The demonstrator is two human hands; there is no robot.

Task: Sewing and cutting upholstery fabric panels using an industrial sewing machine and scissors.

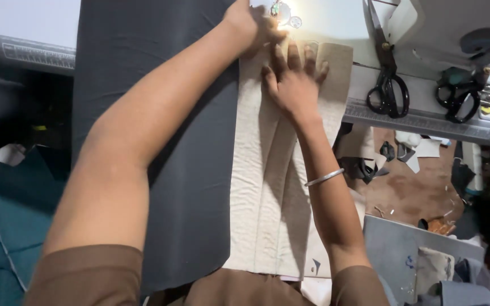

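Most of the pleated cream fabric strip (273, 187) remains unsewn: right hand (291, 79) flat, fingers spread; left hand (250, 25) fingers' spread unclear, at the counter's far edge.

The quilted strip (273, 187) lies along the table (426, 116), right of the wide cloth (194, 170) and touching it. The right hand (293, 85) lies flat on the strip's far end; the left hand (250, 25) rests just left of it. Two pairs of scissors (389, 90) lie further right.

Cream pleated fabric strip (267, 187) lies flat on dark cloth (194, 141).
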